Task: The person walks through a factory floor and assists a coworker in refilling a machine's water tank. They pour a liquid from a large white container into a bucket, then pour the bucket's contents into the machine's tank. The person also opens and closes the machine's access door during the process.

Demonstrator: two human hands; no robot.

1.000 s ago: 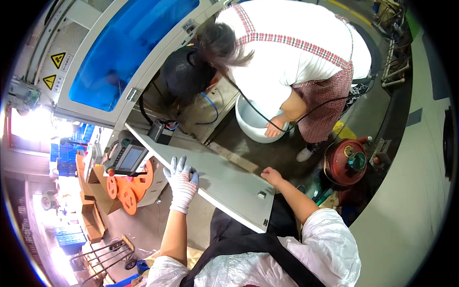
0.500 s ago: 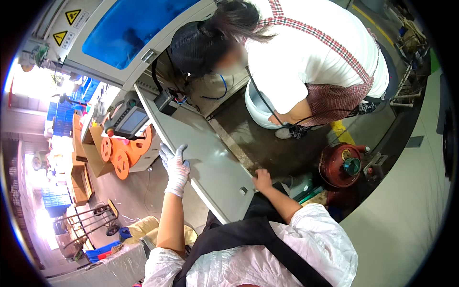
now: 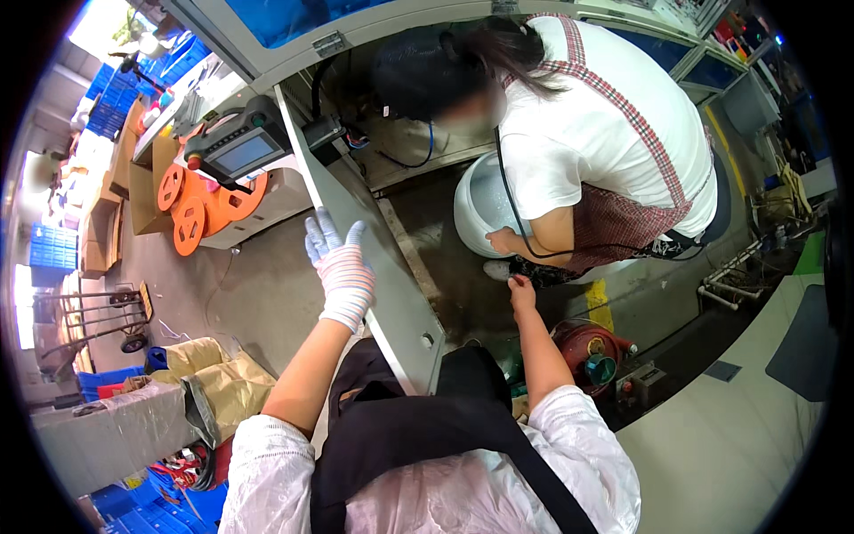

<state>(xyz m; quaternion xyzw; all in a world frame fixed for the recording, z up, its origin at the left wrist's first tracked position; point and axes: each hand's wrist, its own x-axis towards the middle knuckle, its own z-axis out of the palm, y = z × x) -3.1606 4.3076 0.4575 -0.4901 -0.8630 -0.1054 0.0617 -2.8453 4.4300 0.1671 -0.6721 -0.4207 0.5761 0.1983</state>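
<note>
My left hand (image 3: 342,273), in a white striped glove with grey fingertips, rests against the top edge of a grey metal cabinet door (image 3: 391,303). Its fingers are stretched out and the thumb is apart from them. My bare right hand (image 3: 523,294) reaches forward over the floor, its fingers drawn together; whatever they might hold is too small to make out. Just ahead of it, a crouching person (image 3: 614,133) in a white shirt and checked apron has a hand at the rim of a white bucket (image 3: 476,209). A black hose (image 3: 503,178) runs down past that person's arm.
A control pendant (image 3: 240,147) hangs left of the door, above orange reels (image 3: 200,209). A red round tank (image 3: 592,351) stands to my right, beside a pale machine surface (image 3: 712,427). A hand trolley (image 3: 98,320) and yellowish sacking (image 3: 222,383) are at left.
My right hand has left the door's near end and stretched forward toward the bucket. My left hand stays at the door edge. The view has shifted.
</note>
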